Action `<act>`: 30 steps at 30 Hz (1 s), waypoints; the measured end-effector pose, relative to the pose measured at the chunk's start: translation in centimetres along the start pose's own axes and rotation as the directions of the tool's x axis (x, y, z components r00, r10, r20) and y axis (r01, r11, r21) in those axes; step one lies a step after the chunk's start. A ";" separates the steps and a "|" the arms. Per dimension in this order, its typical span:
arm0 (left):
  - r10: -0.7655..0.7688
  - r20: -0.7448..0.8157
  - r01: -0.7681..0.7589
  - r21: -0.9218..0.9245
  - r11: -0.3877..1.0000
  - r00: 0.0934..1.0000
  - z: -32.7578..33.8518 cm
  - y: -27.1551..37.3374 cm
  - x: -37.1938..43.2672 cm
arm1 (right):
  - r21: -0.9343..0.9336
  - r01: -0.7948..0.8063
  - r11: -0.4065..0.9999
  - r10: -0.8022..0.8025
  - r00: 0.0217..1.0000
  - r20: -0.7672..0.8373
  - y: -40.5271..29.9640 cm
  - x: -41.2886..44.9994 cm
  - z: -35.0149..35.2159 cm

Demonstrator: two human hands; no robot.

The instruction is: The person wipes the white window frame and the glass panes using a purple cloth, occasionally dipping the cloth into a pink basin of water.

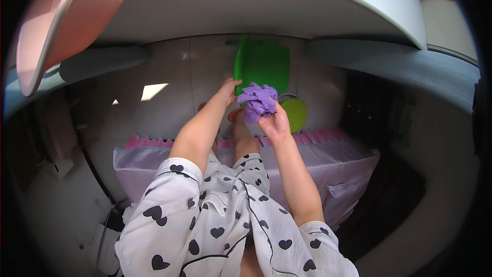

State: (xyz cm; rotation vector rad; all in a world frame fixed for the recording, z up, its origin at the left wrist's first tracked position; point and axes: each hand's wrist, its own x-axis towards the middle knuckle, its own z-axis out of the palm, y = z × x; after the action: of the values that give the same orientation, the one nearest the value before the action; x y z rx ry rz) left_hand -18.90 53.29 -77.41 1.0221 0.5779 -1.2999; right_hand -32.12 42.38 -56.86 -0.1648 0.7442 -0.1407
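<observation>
My right hand (277,123) holds a crumpled purple cloth (255,102) that looks like terry or microfibre. My left hand (229,90) grips the near left edge of a green plastic object (265,63). It has a raised, rounded side and a broad flat face, but its exact kind cannot be made out. The cloth covers the object's near corner. Just right of the cloth, a round yellow-green item (295,113) with a pale curved handle or rim sits low by the floor, partly hidden by my right hand.
Pale floor tiles (169,65) lie below. Behind my legs stands a seat or bed with a lilac satin cover (315,169) and pink ruffle. A white table or counter (230,0) arches ahead. A pink plastic chair or tub (77,19) juts in at upper left.
</observation>
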 end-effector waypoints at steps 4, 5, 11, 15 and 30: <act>0.021 -0.258 0.017 0.144 0.989 0.966 -2.4 0.6 -3.8 | 0.011 -0.105 0.994 0.104 0.994 0.026 -1.2 0.2 0.1; 0.017 -0.282 0.023 0.141 0.990 0.959 -2.1 1.4 -5.4 | 0.019 -0.107 0.994 0.107 0.994 0.026 -1.5 0.4 -0.1; 0.104 -0.447 -0.038 0.153 0.987 0.889 -5.4 3.8 -11.1 | -0.063 -0.214 0.975 0.218 0.975 0.053 -2.2 0.3 2.7; 0.148 -0.545 -0.092 0.130 0.987 0.825 -6.8 4.4 -13.5 | -0.121 -0.298 0.947 0.307 0.949 0.069 -2.9 -0.3 5.0; 0.259 -0.577 -0.253 0.092 0.963 0.775 -7.6 4.5 -16.5 | -0.336 -0.209 0.918 0.262 0.957 0.121 -5.8 -4.7 14.7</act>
State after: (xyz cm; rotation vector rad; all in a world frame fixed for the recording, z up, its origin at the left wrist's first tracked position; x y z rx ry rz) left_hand -16.79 67.95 -65.93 1.4704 0.8615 -0.7270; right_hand -25.90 39.07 -41.91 -0.3897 0.6130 0.2256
